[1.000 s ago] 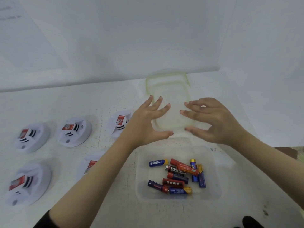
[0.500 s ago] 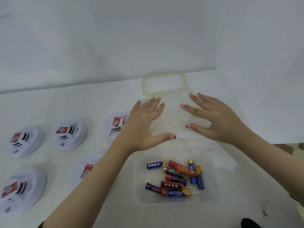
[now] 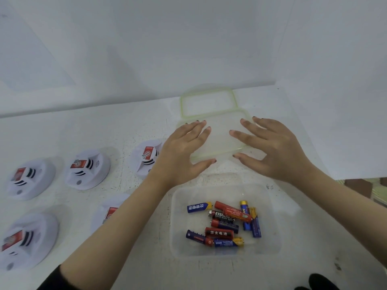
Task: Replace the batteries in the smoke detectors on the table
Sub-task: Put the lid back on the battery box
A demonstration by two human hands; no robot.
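On the table (image 3: 83, 130), left hand (image 3: 180, 151) and right hand (image 3: 278, 151) were held splayed over a lid (image 3: 219, 143), batteries (image 3: 224, 222) parked dead-center at 6 o'clock.

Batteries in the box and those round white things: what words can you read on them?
"EVERE", with the end covered, and "SUPER HEAVY DUTY" below it: on the black battery.
"华太电池": on the red battery.
White Chinese characters, upside down, not surely readable: on the blue battery.
Red labels on the smoke detectors: too blurred to read.
Print on the other batteries: too small to read.
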